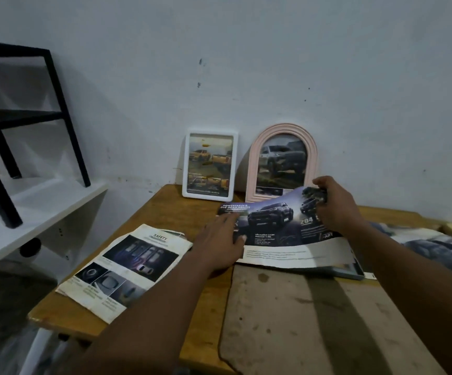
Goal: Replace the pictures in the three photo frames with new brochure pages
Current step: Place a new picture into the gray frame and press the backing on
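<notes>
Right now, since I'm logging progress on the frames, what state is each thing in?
White frame: upright against wall, picture inside.
Pink arched frame: upright against wall, picture inside.
Dark brochure page: on table, right end lifted.
Safety page: flat on table.
Left hand: open, pressing dark brochure page.
Right hand: gripping its lifted corner.

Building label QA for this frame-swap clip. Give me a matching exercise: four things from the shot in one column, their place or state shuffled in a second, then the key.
1. white rectangular photo frame
2. pink arched photo frame
3. SAFETY brochure page
4. right hand

A. lies flat near the left edge of the table
B. shows a grey truck
C. grips the raised corner of the dark brochure page
D. shows yellow pickups

Pairs: 1-D, 2-B, 3-A, 4-C.
</notes>
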The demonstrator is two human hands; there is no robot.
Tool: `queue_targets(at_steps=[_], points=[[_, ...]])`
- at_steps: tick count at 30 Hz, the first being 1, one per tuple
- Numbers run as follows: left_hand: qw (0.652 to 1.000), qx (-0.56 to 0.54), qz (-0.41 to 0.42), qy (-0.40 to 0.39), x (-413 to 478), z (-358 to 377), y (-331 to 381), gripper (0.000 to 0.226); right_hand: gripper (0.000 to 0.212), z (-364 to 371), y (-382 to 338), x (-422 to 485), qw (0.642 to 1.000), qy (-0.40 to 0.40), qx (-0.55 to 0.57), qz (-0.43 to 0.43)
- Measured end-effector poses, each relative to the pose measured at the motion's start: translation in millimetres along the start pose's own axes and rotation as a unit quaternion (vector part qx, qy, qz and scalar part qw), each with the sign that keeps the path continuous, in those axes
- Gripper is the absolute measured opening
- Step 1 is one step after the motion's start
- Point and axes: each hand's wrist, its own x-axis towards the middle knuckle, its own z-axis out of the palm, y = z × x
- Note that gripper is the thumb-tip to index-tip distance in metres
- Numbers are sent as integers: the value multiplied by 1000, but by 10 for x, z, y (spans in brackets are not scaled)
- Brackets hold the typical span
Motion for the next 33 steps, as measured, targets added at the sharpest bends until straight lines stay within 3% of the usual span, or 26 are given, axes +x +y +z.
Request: queue_targets(at_steps=[7, 13, 18, 21, 25, 33], points=[[999, 43, 31, -9, 219, 167, 138, 34, 69, -7, 468, 59, 997, -3, -49, 58], [997, 61, 17, 50, 206, 173, 77, 31, 42, 242, 636, 10, 998, -18, -58, 32], [998, 38, -19, 46, 203, 127, 10, 25, 41, 342, 629, -67, 971, 31, -237, 4], [998, 32, -28, 40, 222, 132, 2, 21, 34, 376, 601, -143, 971, -9, -238, -25], [998, 15, -48, 36, 237, 121, 12, 20, 35, 486, 598, -240, 963, -108, -247, -30], [997, 9, -59, 39, 231, 220, -4, 33, 44, 511, 652, -302, 958, -56, -276, -48]])
